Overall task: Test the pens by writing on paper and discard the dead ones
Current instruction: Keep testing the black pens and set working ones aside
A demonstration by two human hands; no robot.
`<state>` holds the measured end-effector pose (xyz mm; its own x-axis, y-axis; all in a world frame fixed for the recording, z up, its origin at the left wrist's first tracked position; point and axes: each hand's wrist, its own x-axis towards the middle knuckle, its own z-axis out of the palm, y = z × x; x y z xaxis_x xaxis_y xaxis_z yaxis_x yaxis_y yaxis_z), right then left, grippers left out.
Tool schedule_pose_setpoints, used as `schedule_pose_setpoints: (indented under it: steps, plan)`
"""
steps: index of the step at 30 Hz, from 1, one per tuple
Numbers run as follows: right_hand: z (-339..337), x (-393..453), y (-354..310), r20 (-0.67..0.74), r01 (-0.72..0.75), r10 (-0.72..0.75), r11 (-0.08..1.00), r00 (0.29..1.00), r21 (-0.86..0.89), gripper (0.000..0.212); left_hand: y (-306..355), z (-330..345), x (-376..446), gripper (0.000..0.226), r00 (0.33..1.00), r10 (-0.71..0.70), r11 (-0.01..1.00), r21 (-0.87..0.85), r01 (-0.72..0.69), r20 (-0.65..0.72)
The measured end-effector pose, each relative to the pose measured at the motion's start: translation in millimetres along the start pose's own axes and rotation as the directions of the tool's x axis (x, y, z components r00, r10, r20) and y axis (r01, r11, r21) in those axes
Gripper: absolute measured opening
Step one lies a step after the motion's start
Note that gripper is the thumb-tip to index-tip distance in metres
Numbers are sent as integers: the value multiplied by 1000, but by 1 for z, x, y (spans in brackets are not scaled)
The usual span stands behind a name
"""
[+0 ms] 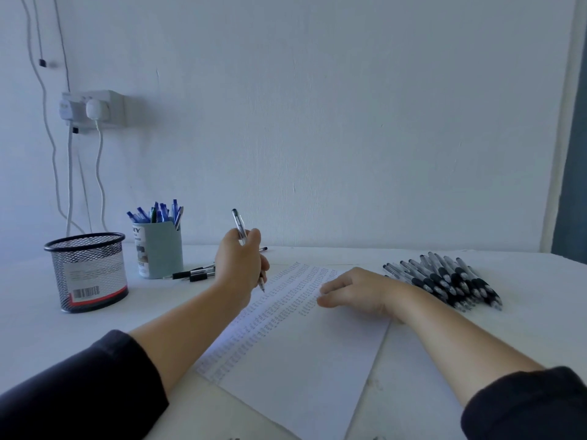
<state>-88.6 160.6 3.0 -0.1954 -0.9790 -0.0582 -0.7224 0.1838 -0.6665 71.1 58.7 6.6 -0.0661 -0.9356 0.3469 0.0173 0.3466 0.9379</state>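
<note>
My left hand (239, 265) grips a clear pen (239, 224) with a black top, its tip pointing down at the far left part of the white paper (305, 360). Rows of small written marks cover the sheet's far and left portion. My right hand (355, 292) rests flat on the paper's far right part, fingers relaxed. A pile of several black-grip pens (444, 281) lies to the right of the paper. Whether the pen tip touches the sheet I cannot tell.
A black mesh cup (87, 271) stands at the left. Beside it a pale blue holder (158, 249) carries several blue pens. A few black pens (193, 275) lie loose by the holder. A wall socket with cables (92, 109) is at the upper left.
</note>
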Motion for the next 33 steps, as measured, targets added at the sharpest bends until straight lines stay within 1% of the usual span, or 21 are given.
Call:
schedule_pose_setpoints:
  steps: [2,8,14,17,19,22,24,25,29,33]
  plan:
    - [0,-1,0,-12,11,-10,1000,1000,19,31,0,1,-1,15,1000,6,1000,5,-6,9]
    - [1,-1,-1,-21,7,-7,1000,1000,28,29,-2,2,-4,13,1000,19,999,51,-20,11]
    - [0,1,4,-27,30,-28,998,999,53,42,-5,5,-5,21,1000,26,999,32,-27,10]
    - [3,6,5,-55,60,-57,996,997,60,49,-6,8,-6,18,1000,22,999,39,-22,11]
    - [5,7,4,-91,94,-88,993,992,74,44,-6,10,-9,17,999,-1,999,36,-1,40]
    - [7,9,0,-164,169,-153,982,974,89,27,-6,14,-12,27,994,-27,1000,12,26,102]
    - [8,10,-3,-202,222,-198,969,959,107,12,-4,15,-16,18,988,-35,998,-42,42,153]
    - [8,10,-5,-210,244,-215,962,954,120,9,-3,16,-17,16,984,-39,997,-64,51,175]
    - [9,9,-7,-204,301,-270,943,941,142,10,-5,19,-19,27,968,-52,987,-137,88,246]
    - [9,10,-5,-206,299,-273,949,940,103,7,-4,20,-23,23,948,-34,989,-129,78,318]
